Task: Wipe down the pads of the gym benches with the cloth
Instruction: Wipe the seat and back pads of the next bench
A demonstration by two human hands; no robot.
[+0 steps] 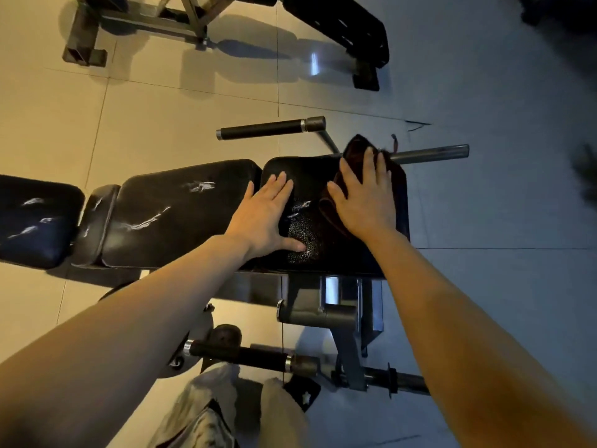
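Wiping: right hand [366,202] flat on the dark cloth [350,156], pressing it onto the seat pad [323,250] at the right end of the bench [323,312].
Right fingers: straight, slightly spread, lying on top of the cloth, not curled round it.
Left hand [268,215]: palm down on the same seat pad, just left of the cloth, not touching it.
Left fingers: straight, close together, thumb out toward the near edge.
Cloth: bunched, far corner sticks past the fingertips over the pad's far right edge.
Back pad [181,215]: left of the seat pad, black, cracked white scuffs.
Second bench [339,24]: well apart, top of view, on the tiled floor [48,124].
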